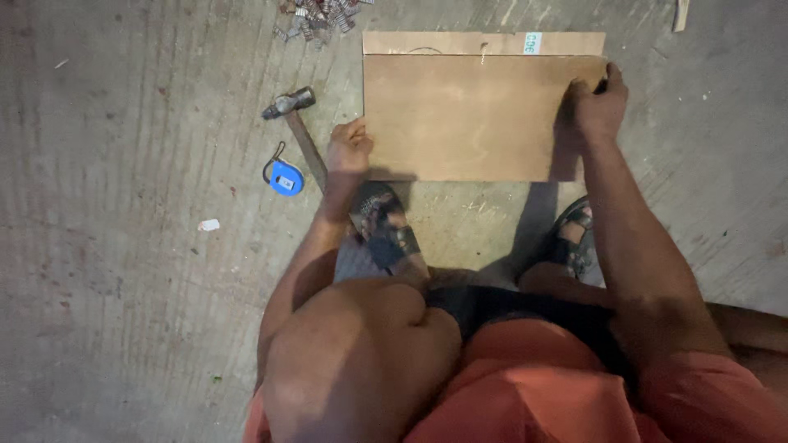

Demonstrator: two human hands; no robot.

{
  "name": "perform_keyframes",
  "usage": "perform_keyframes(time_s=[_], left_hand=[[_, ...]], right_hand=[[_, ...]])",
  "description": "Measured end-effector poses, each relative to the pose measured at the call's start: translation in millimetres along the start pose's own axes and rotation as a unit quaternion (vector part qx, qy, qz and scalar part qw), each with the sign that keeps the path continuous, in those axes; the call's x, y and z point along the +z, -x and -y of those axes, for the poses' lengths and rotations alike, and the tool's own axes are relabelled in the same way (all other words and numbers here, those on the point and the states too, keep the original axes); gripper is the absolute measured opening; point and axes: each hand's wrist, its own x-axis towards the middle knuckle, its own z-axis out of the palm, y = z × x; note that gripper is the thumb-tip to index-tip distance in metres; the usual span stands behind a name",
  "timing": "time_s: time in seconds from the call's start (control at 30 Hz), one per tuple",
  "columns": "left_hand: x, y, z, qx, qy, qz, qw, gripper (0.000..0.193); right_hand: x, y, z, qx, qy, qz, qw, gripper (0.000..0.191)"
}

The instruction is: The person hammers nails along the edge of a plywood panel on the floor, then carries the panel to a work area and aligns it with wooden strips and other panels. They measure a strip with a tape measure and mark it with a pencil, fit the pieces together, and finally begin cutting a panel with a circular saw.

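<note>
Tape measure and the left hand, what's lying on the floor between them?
In the head view, the hammer's wooden handle lies between the blue tape measure and the left hand, which grips the board.

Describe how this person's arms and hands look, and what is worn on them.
Both arms are bare from the shoulder down: no sleeves, gloves, watch or rings show. The left hand and right hand are uncovered. Orange shorts and dark strapped sandals are worn.

The scene is viewed by a single head-worn camera, aimed steeply down from above and fairly close, so that bent knees, both arms and the concrete floor ahead are taken in.
</note>
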Motion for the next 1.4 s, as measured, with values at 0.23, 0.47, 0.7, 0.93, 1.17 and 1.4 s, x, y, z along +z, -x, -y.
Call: perform_keyframes(time_s=[0.23, 0.47, 0.7, 0.93, 1.17, 1.4], left_hand=[[-12.5, -7.7, -11.8, -0.068, -0.001, -0.001, 0.998, 0.041], [-17.5, 49.3, -23.1, 0.022, -0.261, 0.011, 0.965, 0.041], [-21.2, 85.4, -44.1, 0.009, -0.484, 0.058, 0.873, 0.054], [-10.7, 33.6, -51.0, -0.127, -0.439, 0.119, 0.881, 0.066], [0.3, 13.2, -122.4, -0.047, -0.524, 0.099, 0.845, 0.065], [-34.4, -21.8, -252.8, -0.192, -0.464, 0.233, 0.833, 0.06]], right_hand=[[-27.7, -27.7, -6.5, 0.282, -0.214, 0.228, 0.907, 0.048], [-41.5, -90.0, 7.5, 0.106, -0.101, 0.184, 0.972, 0.058], [-29.1, -173.5, 10.2, 0.084, 0.021, 0.242, 0.966, 0.062], [-38.3, -270.5, 61.9, 0.003, 0.097, 0.281, 0.955, 0.05], [-92.3, -267.1, 200.9, -0.126, 0.144, 0.277, 0.942, 0.058], [-193.5, -203.1, 306.7, -0.3, 0.159, 0.258, 0.905, 0.058]])
